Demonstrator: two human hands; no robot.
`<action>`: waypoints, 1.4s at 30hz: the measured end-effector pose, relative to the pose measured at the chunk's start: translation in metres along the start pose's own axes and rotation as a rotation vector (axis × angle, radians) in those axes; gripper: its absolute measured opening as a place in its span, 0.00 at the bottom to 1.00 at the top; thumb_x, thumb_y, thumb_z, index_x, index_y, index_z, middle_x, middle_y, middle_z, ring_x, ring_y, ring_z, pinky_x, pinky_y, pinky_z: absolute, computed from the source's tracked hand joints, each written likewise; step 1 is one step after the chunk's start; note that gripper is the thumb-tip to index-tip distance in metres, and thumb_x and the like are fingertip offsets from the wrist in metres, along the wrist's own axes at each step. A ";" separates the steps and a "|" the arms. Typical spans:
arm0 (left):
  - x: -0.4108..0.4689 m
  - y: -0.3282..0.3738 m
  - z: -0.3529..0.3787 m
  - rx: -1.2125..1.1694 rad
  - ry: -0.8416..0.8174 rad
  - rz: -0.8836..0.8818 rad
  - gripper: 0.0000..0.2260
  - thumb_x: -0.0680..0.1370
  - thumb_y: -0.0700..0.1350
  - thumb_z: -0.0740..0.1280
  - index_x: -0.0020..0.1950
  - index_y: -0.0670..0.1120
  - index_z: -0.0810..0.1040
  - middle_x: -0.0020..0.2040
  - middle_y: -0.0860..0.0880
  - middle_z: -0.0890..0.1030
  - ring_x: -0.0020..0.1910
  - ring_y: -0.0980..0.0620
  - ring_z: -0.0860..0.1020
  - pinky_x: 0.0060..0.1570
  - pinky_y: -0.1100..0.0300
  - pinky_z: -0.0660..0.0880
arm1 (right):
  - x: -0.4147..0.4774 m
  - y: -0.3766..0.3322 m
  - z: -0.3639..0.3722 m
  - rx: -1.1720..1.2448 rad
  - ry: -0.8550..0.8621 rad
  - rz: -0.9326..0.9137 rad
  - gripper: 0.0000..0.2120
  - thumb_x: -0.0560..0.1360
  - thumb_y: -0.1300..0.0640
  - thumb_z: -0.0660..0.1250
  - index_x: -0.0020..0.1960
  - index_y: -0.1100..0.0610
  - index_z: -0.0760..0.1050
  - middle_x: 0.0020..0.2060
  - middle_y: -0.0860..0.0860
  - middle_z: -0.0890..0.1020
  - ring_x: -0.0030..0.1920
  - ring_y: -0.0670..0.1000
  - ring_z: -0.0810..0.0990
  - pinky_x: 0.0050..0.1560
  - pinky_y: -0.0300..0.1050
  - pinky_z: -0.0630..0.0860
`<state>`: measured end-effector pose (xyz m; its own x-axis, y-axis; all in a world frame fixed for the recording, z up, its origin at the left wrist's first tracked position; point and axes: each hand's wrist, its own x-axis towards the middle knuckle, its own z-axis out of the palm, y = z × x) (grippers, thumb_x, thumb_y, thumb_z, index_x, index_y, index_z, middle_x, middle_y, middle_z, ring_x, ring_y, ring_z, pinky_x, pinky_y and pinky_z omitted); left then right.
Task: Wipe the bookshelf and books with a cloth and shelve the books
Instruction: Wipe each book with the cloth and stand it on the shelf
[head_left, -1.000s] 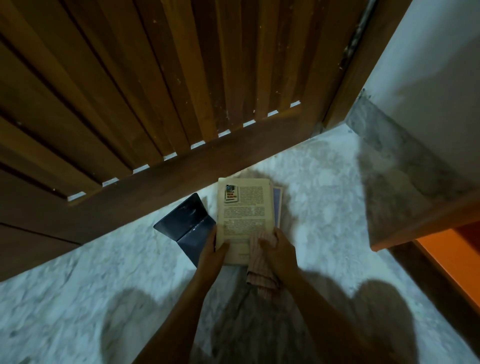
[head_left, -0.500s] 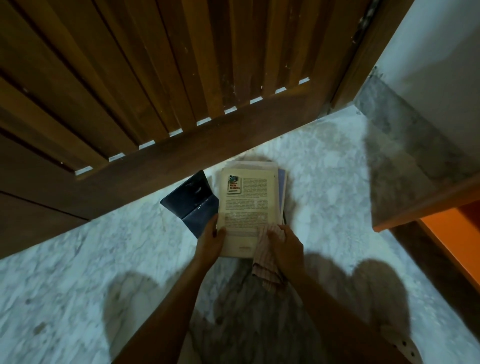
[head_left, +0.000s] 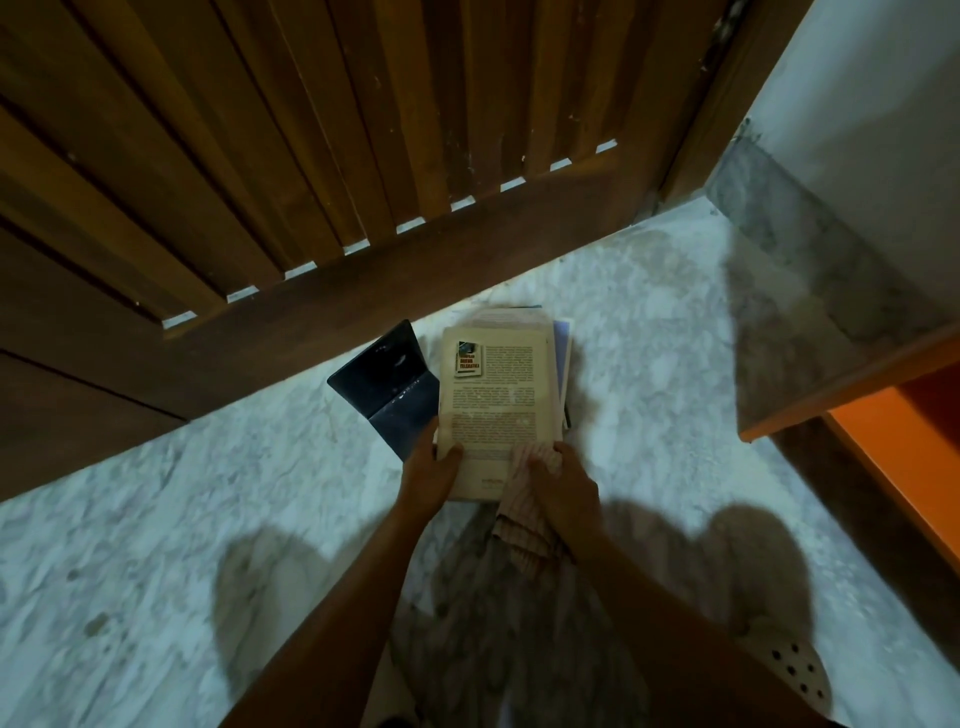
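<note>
A pale shoe (head_left: 795, 670) with round holes is showing at the near right, on the marbled white floor (head_left: 208, 493). Both forearms are reaching away from the camera towards the middle of the floor. The left hand (head_left: 428, 475) is gripping the near left corner of a yellowed book (head_left: 493, 395), with the thumb lying on top of the printed cover and the fingers curled under the edge. The right hand (head_left: 563, 483) is clutching a striped cloth (head_left: 522, 525) and pressing it onto the near right corner of the same book, while the loose end of the cloth is hanging back towards the person.

The book is lying face up on top of a stack of books (head_left: 562, 353) on the floor, whose edges are sticking out at the far and right sides. Just to the left, touching the book's left edge, a dark blue folder (head_left: 387, 387) is lying open. Well to the right, an orange shelf (head_left: 893, 431) is standing against a grey-skirted wall (head_left: 883, 104). Beyond the books, a slatted wooden door (head_left: 311, 130) is filling the far side.
</note>
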<state>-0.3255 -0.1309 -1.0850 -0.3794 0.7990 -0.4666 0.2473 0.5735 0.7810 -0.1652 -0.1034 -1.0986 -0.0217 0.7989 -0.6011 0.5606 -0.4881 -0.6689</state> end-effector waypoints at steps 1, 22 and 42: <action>-0.002 0.000 0.000 -0.013 0.014 0.004 0.18 0.81 0.41 0.59 0.71 0.47 0.64 0.65 0.44 0.74 0.61 0.43 0.74 0.53 0.56 0.70 | -0.002 0.001 -0.001 0.038 -0.009 -0.016 0.20 0.79 0.48 0.59 0.69 0.53 0.64 0.60 0.53 0.75 0.56 0.54 0.76 0.54 0.46 0.74; -0.061 0.136 -0.027 -0.614 0.015 0.264 0.18 0.78 0.39 0.64 0.66 0.54 0.69 0.54 0.50 0.81 0.53 0.48 0.80 0.46 0.55 0.79 | -0.070 -0.070 -0.094 0.192 0.222 -0.455 0.22 0.75 0.45 0.64 0.68 0.40 0.66 0.63 0.44 0.75 0.62 0.47 0.74 0.63 0.51 0.72; -0.208 0.295 -0.081 -0.847 -0.033 0.830 0.22 0.81 0.43 0.59 0.73 0.55 0.60 0.63 0.48 0.77 0.57 0.51 0.79 0.52 0.54 0.79 | -0.209 -0.176 -0.240 0.390 0.460 -0.837 0.14 0.79 0.52 0.59 0.63 0.49 0.61 0.57 0.53 0.73 0.60 0.57 0.74 0.60 0.56 0.73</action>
<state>-0.2461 -0.1428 -0.7235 -0.3553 0.8814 0.3112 -0.2671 -0.4148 0.8698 -0.0609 -0.0995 -0.7503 0.0836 0.9525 0.2929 0.2025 0.2716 -0.9409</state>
